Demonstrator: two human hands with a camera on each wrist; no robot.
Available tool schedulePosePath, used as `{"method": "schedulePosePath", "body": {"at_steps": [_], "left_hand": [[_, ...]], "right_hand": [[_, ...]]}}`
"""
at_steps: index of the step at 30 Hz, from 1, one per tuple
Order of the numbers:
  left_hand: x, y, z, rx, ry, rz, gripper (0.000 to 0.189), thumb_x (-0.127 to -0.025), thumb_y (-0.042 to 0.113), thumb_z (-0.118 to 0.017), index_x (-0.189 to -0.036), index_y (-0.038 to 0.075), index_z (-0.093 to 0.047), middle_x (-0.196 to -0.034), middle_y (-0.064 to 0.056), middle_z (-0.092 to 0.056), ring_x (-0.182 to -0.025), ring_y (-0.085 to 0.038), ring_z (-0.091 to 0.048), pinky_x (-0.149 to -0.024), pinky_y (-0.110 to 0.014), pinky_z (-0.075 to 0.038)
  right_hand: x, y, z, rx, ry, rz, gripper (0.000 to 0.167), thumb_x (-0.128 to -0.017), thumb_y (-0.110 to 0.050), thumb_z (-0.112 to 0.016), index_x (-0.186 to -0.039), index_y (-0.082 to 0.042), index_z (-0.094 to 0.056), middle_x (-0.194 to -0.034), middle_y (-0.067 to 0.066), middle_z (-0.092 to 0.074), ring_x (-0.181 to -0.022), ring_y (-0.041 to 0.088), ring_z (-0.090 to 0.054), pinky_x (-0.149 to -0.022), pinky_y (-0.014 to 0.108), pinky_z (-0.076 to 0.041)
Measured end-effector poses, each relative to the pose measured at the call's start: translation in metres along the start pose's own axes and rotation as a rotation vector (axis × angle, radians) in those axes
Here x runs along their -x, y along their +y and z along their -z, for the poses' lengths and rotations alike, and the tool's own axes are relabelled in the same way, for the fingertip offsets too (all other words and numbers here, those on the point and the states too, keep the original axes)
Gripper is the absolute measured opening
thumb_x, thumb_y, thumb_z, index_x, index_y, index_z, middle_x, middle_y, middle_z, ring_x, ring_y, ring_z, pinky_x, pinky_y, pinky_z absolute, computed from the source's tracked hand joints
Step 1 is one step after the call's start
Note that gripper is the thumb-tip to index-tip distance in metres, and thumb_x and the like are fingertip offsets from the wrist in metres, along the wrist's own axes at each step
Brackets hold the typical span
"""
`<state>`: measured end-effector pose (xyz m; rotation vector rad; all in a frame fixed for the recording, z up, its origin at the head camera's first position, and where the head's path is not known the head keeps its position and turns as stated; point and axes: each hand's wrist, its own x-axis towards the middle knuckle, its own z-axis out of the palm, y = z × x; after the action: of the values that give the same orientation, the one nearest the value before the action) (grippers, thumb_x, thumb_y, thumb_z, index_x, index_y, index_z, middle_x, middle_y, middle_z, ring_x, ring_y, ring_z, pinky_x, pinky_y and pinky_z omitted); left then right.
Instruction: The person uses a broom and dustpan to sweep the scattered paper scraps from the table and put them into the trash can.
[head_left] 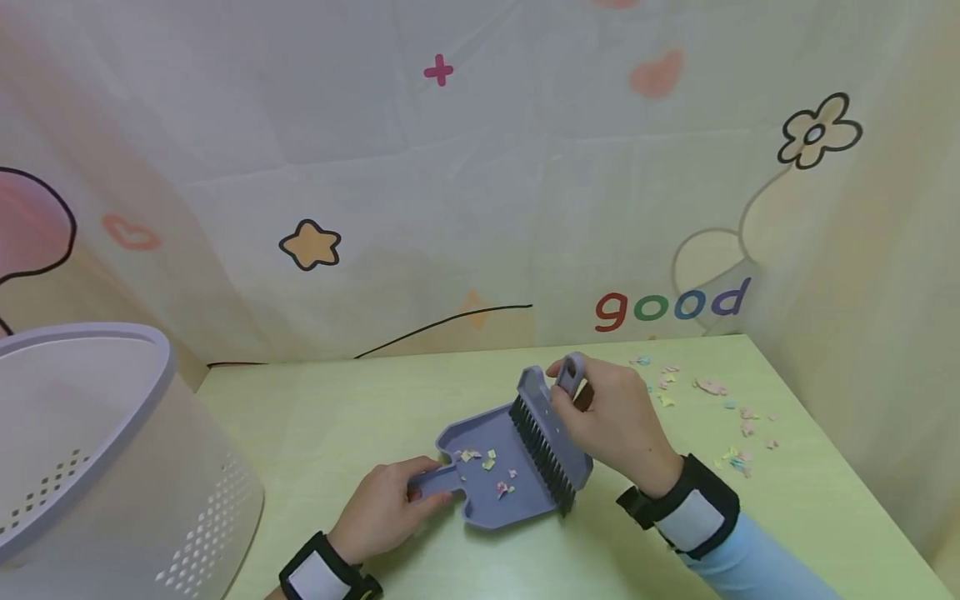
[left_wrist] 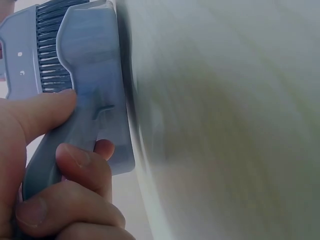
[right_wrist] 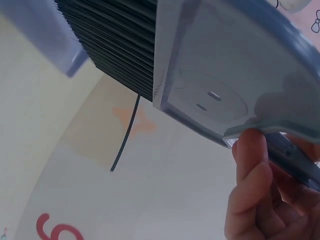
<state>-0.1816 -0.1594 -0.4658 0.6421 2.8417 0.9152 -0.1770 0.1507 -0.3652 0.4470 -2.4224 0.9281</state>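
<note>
A purple dustpan (head_left: 487,425) is held by its handle in my left hand (head_left: 390,508); several scraps of colored paper (head_left: 501,487) lie in it near the handle end. My right hand (head_left: 618,417) grips the handle of a purple hand brush (head_left: 558,425), whose dark bristles (head_left: 542,454) stand over the dustpan's front part. In the left wrist view, the thumb and curled fingers wrap the dustpan's handle (left_wrist: 65,135), and the pan's underside faces the camera. The right wrist view has the brush's back (right_wrist: 220,75) close up, its handle between thumb and fingers.
More paper scraps (head_left: 738,458) are scattered on the right part of the pale green table (head_left: 322,408). At the left stands a white perforated basket (head_left: 202,467) with a purple rim. A printed curtain (head_left: 465,208) hangs behind the table.
</note>
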Motion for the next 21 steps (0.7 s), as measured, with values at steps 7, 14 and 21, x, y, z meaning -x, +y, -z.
{"method": "schedulePosePath", "body": {"at_steps": [7,14,21], "left_hand": [[0.003,0.002,0.005,-0.001,0.019,0.013,0.034,-0.092,0.047,-0.076,-0.115,0.022,-0.075,-0.067,0.015,-0.052,-0.054,0.000,-0.040,-0.051,-0.021,-0.028],[0.009,0.002,0.017,-0.014,0.048,0.053,0.031,-0.089,0.046,-0.080,-0.113,0.026,-0.075,-0.065,0.015,-0.051,-0.056,0.001,-0.041,-0.053,-0.019,-0.028],[0.025,0.005,0.046,-0.032,0.092,0.089,0.027,-0.088,0.040,-0.083,-0.111,0.028,-0.074,-0.062,0.015,-0.044,-0.055,0.001,-0.037,-0.054,-0.019,-0.029]], "right_hand": [[0.008,0.019,0.020,0.038,0.027,-0.035,0.011,-0.089,-0.003,-0.072,-0.099,-0.006,-0.075,-0.065,-0.002,-0.066,-0.051,0.005,-0.055,-0.045,0.022,-0.043],[0.029,0.042,0.043,0.049,0.043,-0.109,0.014,-0.090,-0.004,-0.072,-0.103,-0.007,-0.074,-0.066,-0.002,-0.066,-0.050,0.004,-0.052,-0.044,0.022,-0.044],[0.056,0.068,0.067,-0.021,0.050,-0.263,0.015,-0.093,-0.007,-0.071,-0.107,-0.009,-0.074,-0.073,0.005,-0.073,-0.053,0.005,-0.062,-0.045,0.023,-0.047]]}}
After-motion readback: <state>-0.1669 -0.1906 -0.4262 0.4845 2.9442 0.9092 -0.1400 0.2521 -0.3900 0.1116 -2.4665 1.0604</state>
